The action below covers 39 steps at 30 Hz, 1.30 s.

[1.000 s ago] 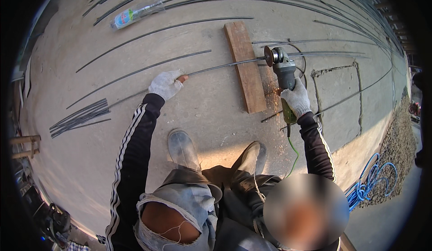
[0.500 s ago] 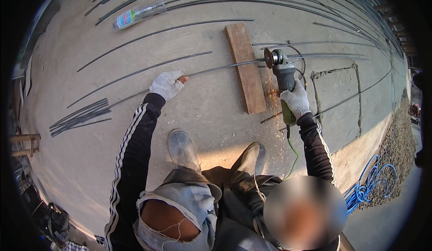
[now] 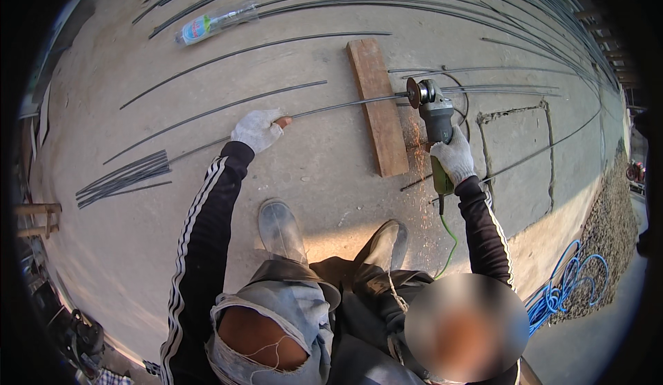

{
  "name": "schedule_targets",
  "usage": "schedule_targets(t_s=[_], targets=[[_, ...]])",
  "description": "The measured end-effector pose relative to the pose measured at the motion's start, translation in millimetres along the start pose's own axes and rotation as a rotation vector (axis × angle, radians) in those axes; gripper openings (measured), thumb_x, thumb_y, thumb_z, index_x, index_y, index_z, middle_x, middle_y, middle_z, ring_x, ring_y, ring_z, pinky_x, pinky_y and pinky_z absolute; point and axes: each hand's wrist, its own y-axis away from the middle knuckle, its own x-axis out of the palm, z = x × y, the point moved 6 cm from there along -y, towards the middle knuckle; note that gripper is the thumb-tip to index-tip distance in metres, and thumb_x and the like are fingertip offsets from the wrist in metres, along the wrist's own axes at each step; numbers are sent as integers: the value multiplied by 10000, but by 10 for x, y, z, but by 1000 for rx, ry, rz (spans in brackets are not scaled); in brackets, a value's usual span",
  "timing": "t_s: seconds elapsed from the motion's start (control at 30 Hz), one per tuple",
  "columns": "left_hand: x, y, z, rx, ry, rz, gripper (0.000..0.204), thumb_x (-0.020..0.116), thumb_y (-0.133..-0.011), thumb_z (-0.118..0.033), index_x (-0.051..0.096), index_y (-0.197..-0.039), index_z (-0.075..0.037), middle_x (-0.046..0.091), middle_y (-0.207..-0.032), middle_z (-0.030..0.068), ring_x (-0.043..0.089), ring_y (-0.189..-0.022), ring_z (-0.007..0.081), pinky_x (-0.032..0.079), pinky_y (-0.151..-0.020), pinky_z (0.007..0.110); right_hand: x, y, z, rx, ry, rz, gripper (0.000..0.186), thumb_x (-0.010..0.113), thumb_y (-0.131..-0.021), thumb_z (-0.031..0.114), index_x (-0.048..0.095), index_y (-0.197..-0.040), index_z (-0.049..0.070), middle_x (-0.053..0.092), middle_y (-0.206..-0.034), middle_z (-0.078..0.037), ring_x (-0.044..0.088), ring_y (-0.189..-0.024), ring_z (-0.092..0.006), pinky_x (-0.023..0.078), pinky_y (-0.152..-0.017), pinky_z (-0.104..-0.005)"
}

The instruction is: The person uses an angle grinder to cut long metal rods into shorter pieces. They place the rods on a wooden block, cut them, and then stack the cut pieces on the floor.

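Observation:
My left hand (image 3: 258, 130), in a white knit glove with a bare thumb tip, is closed around a thin steel rod (image 3: 324, 107). The rod slants up to the right across a reddish-brown wooden beam (image 3: 376, 109). Wrapped in the same kind of glove, my right hand (image 3: 454, 156) grips an angle grinder (image 3: 436, 117) by its body. Its disc (image 3: 413, 93) meets the rod just past the beam's right edge. Orange sparks (image 3: 419, 143) stream down toward my boots. From the grinder's rear end runs a green cord (image 3: 450, 236).
A bundle of short rods (image 3: 128, 176) lies at the left. Long rods (image 3: 345, 0) stretch across the far floor, near a clear plastic bottle (image 3: 197, 29). At the right are a grooved rectangle (image 3: 518, 150) in the concrete, a gravel heap (image 3: 604, 226) and a coiled blue hose (image 3: 563, 288).
Both hands stay almost where they were, with the grinder's disc still at the rod. The spark stream has become thinner and narrower.

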Motion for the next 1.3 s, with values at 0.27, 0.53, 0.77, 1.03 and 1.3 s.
schedule_targets(t_s=[0.27, 0.53, 0.77, 1.03, 1.3], targets=[[62, -24, 57, -41, 52, 73, 462, 624, -997, -489, 745, -1236, -113, 723, -1247, 174, 668, -1166, 398, 542, -985, 444, 19, -12, -4, 13, -33, 11, 353, 736, -760, 140, 620, -1082, 54, 692, -912, -103, 670, -816, -228, 552, -757, -371], [49, -1, 24, -2, 35, 32, 478, 616, -1000, -499, 747, -1212, -91, 734, -1205, 187, 677, -1142, 404, 545, -971, 453, 30, -57, -21, -7, -26, -2, 344, 722, -762, 114, 621, -1086, 54, 695, -925, -87, 656, -810, -203, 546, -756, -364], [34, -9, 24, -44, 73, 79, 450, 632, -994, -480, 757, -1175, -88, 739, -1148, 203, 685, -1099, 413, 551, -935, 471, 48, -82, -70, -9, -75, 6, 345, 732, -753, 124, 625, -1073, 53, 698, -922, -72, 658, -809, -190, 546, -761, -363], [29, -8, 13, -4, 51, 73, 477, 618, -999, -488, 751, -1181, -68, 738, -1169, 202, 681, -1118, 411, 546, -949, 471, -25, -26, 55, -6, 35, -6, 371, 733, -749, 138, 632, -1093, 45, 703, -928, -116, 683, -835, -239, 555, -790, -376], [39, -4, 17, -6, 41, 49, 487, 611, -1002, -498, 750, -1180, -67, 740, -1166, 200, 683, -1111, 413, 549, -941, 469, -15, -35, 44, 31, 12, -14, 379, 750, -742, 134, 634, -1094, 54, 704, -926, -104, 680, -835, -230, 551, -777, -373]])
